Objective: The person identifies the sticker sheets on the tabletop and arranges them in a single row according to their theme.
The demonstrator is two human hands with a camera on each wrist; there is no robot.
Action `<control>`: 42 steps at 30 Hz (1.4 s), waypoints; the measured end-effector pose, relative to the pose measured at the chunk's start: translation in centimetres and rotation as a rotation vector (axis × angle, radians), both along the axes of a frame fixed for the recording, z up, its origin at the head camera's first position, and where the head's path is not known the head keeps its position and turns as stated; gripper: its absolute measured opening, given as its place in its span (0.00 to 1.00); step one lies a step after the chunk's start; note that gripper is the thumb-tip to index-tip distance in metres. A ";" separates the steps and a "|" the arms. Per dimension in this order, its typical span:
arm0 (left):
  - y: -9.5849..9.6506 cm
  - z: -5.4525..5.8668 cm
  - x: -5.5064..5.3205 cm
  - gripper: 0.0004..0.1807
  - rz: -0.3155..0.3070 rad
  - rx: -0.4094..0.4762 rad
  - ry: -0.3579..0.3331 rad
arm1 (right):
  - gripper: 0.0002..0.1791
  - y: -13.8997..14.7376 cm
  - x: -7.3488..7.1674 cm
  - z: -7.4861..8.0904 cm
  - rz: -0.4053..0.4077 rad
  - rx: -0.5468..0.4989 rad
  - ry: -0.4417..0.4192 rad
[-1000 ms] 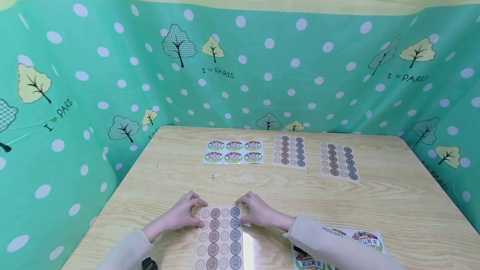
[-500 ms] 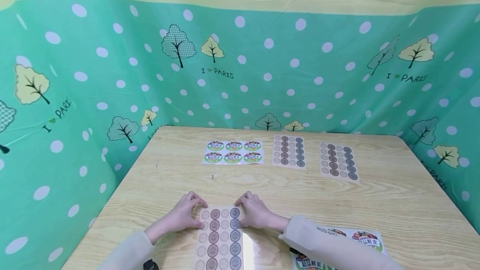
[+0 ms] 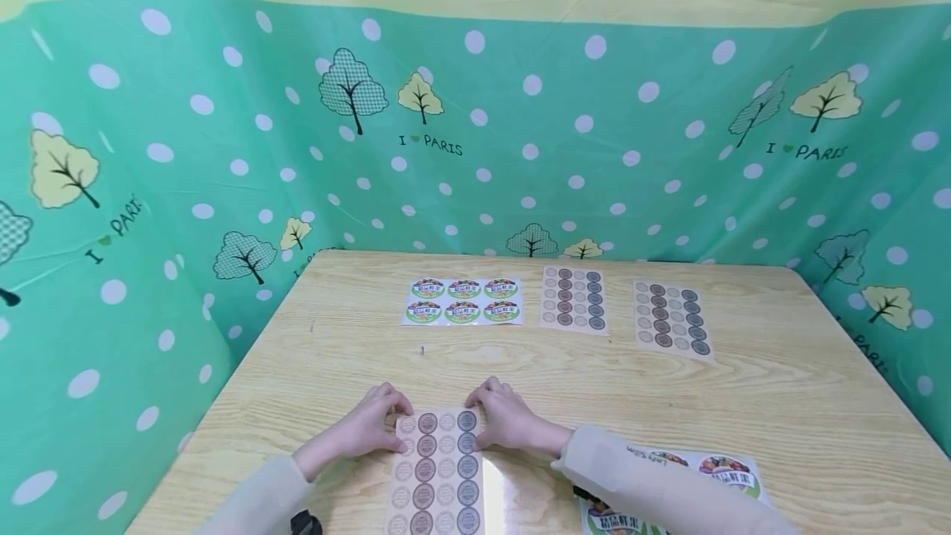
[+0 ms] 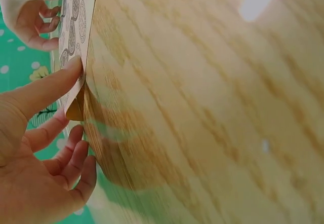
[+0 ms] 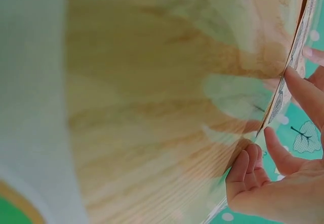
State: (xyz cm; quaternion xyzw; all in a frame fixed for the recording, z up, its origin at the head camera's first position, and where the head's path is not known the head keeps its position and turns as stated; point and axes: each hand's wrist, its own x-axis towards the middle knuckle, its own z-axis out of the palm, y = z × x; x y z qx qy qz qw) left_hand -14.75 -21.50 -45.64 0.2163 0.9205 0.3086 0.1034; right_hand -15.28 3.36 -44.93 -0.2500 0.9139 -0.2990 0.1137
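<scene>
A sheet of round brown and grey stickers (image 3: 434, 477) lies at the near middle of the table, running out of the bottom of the head view. My left hand (image 3: 374, 421) grips its far left corner between thumb and index finger. At the far right corner, my right hand (image 3: 507, 418) does the same. In the left wrist view the thumb of the left hand (image 4: 35, 127) presses on the sheet's edge, and the corner stands slightly off the wood. From the right wrist, the sheet appears nearly edge-on beside the right hand (image 5: 283, 176).
Towards the back lie a sheet of oval fruit labels (image 3: 462, 301) and two more round-sticker sheets, one in the middle (image 3: 574, 300) and one to the right (image 3: 672, 319). More fruit labels (image 3: 731, 477) lie partly under the right sleeve. A patterned curtain (image 3: 475, 130) surrounds the wooden table (image 3: 357, 353).
Both hands keep their grip at the sheet's far corners, and the sheet stays almost in place. The left forearm has shifted slightly to the right.
</scene>
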 end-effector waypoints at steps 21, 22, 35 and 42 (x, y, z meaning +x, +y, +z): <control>0.1 -0.2 -0.3 0.21 -0.032 0.146 -0.154 | 0.30 -0.1 0.2 -0.1 0.003 -0.050 0.021; 0.1 -0.2 -0.3 0.21 -0.024 0.155 -0.159 | 0.30 -0.1 0.2 0.0 0.008 -0.054 0.021; -0.6 0.0 -0.8 0.16 0.033 0.309 -0.211 | 0.27 0.0 0.1 0.3 0.060 -0.194 -0.051; -1.1 0.1 -0.9 0.18 0.122 0.436 -0.303 | 0.23 -0.3 -0.3 0.2 0.001 -0.361 -0.126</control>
